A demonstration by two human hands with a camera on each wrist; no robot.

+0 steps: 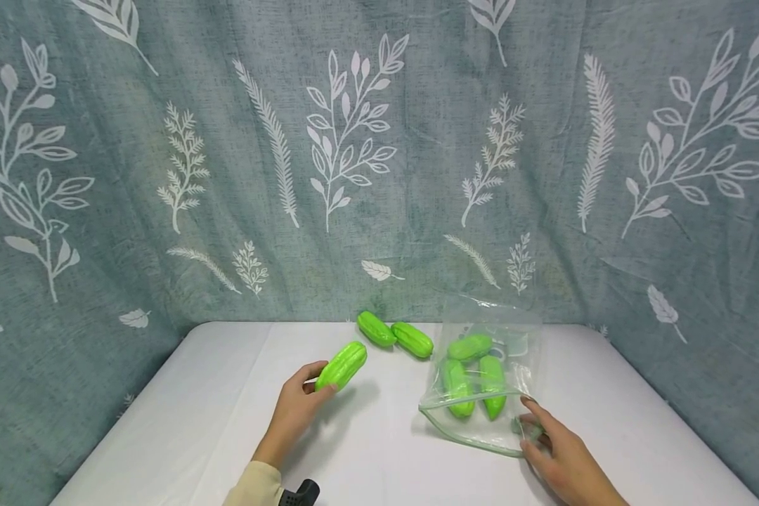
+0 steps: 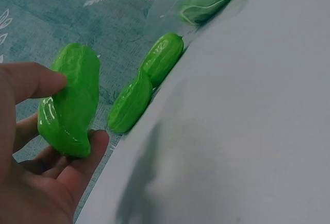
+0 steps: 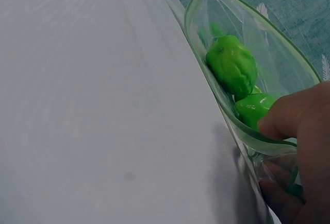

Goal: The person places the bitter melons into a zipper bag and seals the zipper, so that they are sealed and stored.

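Observation:
My left hand [image 1: 296, 402] grips a bright green, ribbed, glossy cucumber [image 1: 343, 365], apparently artificial, and holds it above the table; in the left wrist view the thumb lies across the cucumber [image 2: 77, 95]. On the right lies a clear zip bag [image 1: 439, 383] with a green-edged mouth gaping toward me. Inside it are three similar cucumbers [image 1: 492, 386]. My right hand [image 1: 566, 457] pinches the right end of the bag's mouth, and the right wrist view shows the thumb and fingers on the green rim [image 3: 258, 144]. Some fingertips are hidden behind the plastic.
Two more green cucumbers, one on the left [image 1: 376, 329] and one on the right [image 1: 413, 340], lie end to end near the table's back edge, left of the bag. A patterned teal curtain [image 1: 417, 176] hangs behind the white table [image 1: 215, 393].

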